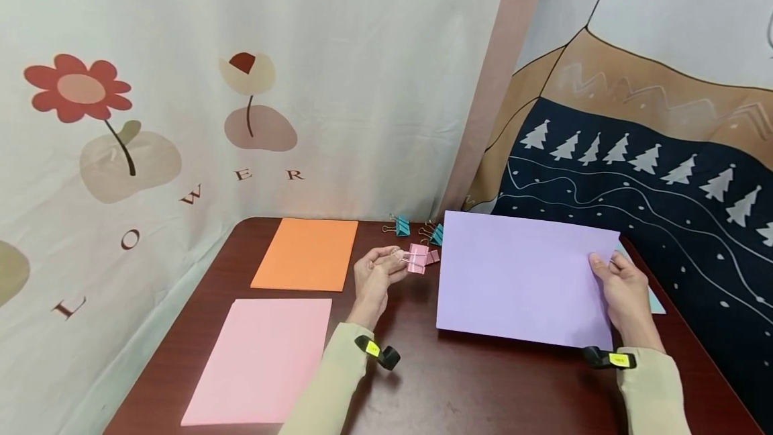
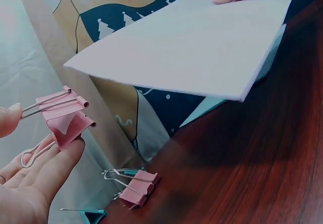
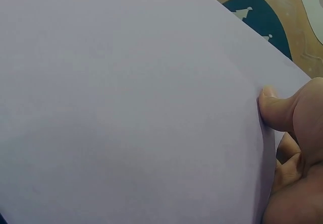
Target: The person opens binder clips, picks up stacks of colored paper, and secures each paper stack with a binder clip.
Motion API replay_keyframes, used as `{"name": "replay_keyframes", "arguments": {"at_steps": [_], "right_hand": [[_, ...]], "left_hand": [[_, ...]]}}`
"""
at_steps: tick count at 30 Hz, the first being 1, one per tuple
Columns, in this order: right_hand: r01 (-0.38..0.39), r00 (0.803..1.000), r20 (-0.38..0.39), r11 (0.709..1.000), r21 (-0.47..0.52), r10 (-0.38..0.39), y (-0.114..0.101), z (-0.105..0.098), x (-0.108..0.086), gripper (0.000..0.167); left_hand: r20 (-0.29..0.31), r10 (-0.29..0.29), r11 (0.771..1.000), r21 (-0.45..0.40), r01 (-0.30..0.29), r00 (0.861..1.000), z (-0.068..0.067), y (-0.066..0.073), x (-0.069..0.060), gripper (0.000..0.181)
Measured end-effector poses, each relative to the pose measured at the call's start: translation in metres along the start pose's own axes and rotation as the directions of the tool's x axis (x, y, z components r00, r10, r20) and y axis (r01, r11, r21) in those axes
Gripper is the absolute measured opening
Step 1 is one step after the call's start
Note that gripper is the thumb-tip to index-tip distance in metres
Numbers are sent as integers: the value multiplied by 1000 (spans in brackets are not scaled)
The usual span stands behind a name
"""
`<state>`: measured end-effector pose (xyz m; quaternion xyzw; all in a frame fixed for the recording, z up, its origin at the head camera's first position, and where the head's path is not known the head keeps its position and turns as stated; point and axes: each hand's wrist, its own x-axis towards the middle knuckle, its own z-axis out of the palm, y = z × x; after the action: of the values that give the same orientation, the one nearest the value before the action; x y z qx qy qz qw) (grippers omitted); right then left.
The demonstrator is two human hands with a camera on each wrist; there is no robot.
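Between thumb and fingers, my left hand (image 1: 376,280) pinches a pink binder clip (image 1: 417,258) by its wire handles. The left wrist view shows that clip (image 2: 63,115) raised off the table, its mouth facing the paper. My right hand (image 1: 625,293) grips the right edge of a purple stack of paper (image 1: 525,280), thumb on top and fingers beneath. The stack is lifted above the table, and a gap separates its left edge from the clip. In the right wrist view the thumb (image 3: 282,108) presses on the sheet near its edge.
On the dark wooden table (image 1: 459,388) lie orange paper (image 1: 308,254) and pink paper (image 1: 260,361) at left. Teal binder clips (image 1: 398,225) and another pink binder clip (image 2: 139,188) sit at the back. Light blue paper (image 1: 656,304) shows partly behind the right hand.
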<state>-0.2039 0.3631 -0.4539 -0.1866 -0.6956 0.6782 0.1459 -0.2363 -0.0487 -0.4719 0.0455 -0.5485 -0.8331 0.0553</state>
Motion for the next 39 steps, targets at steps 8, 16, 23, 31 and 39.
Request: {"name": "replay_keyframes", "arguments": {"at_steps": [8, 16, 23, 31, 39], "right_hand": [[43, 999, 14, 999, -18, -43, 1, 10, -1, 12], [40, 999, 0, 998, -47, -40, 2, 21, -2, 16], [29, 1000, 4, 996, -83, -29, 5, 26, -2, 16], [38, 999, 3, 997, -64, -37, 5, 33, -5, 13], [12, 1000, -8, 998, -56, -12, 6, 38, -6, 16]], "left_hand": [[-7, -5, 999, -41, 4, 1000, -1, -2, -1, 19], [-9, -17, 997, -74, 17, 1000, 0, -5, -2, 27], [-27, -20, 997, -77, 18, 999, 5, -7, -4, 26], [-30, -32, 995, -91, 30, 999, 9, -9, -7, 20], [-28, -62, 995, -77, 59, 998, 11, -13, -9, 13]]}}
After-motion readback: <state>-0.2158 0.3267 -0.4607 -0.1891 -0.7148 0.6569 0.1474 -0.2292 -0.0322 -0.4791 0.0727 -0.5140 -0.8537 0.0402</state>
